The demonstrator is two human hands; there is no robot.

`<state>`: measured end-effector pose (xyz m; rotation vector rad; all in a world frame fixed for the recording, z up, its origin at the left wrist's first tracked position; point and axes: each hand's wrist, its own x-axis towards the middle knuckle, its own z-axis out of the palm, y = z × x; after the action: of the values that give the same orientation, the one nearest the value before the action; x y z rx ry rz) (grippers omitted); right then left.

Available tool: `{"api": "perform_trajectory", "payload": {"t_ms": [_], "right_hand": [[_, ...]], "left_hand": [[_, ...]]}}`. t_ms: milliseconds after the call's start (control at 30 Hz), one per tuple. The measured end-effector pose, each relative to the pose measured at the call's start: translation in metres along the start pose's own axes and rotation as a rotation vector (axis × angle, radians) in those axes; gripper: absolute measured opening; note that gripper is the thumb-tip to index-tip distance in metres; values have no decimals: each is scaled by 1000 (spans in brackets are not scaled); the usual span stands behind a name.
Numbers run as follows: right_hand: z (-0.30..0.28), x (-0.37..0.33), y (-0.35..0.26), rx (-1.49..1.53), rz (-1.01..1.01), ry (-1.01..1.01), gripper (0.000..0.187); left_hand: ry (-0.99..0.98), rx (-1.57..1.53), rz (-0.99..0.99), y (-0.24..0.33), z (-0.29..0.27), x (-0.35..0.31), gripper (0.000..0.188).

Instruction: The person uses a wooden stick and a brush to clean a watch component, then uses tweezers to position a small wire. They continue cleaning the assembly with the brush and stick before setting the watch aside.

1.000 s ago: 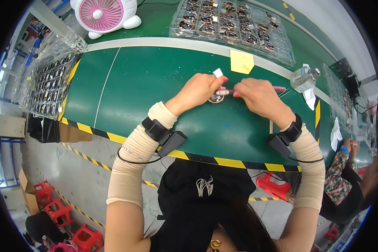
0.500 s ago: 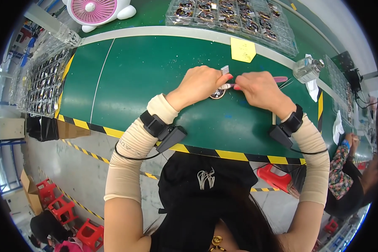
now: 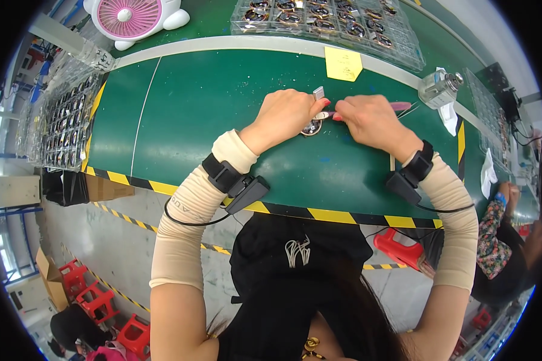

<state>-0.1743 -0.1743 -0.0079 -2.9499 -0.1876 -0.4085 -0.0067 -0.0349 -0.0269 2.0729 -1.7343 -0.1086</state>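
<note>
On the green work mat, my left hand is closed at a small round shiny part with a dark rim, which shows below its fingers. A flat silver-grey tab sticks up beside the left thumb. My right hand is closed around a slim pink-handled tool. The handle's back end juts out to the right, and its front end meets a whitish piece at the left fingertips. The exact contact between tool and part is hidden by my fingers.
Clear trays of round coiled parts stand behind the white rail; more trays stack at left. A glass bottle with a metal top, tweezers, white tissue and a yellow note surround the hands. A pink-white fan is at back left.
Both hands stay closed in nearly the same place, with the pink tool still in the right one. The whole view has shifted slightly.
</note>
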Motion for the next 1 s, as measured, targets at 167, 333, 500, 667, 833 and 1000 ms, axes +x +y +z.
{"api": "perform_trajectory", "payload": {"t_ms": [167, 333, 500, 667, 833, 1000], "right_hand": [[-9, 1, -6, -5, -59, -8, 12], [-9, -1, -8, -25, 60, -19, 15], [-11, -3, -18, -84, 109, -50, 14], [-10, 7, -23, -97, 98, -73, 15], [-17, 14, -24, -103, 122, -107, 17], [-19, 9, -16, -124, 233, -182, 23]], "left_hand": [[78, 85, 49, 1, -4, -5, 50], [133, -5, 34, 3, 9, -5, 44], [219, -201, -121, 5, -6, -21, 39], [97, -108, -91, 1, -21, -44, 57], [212, -62, 55, -3, -3, -41, 58], [159, -155, 134, -3, 3, -22, 50]]}}
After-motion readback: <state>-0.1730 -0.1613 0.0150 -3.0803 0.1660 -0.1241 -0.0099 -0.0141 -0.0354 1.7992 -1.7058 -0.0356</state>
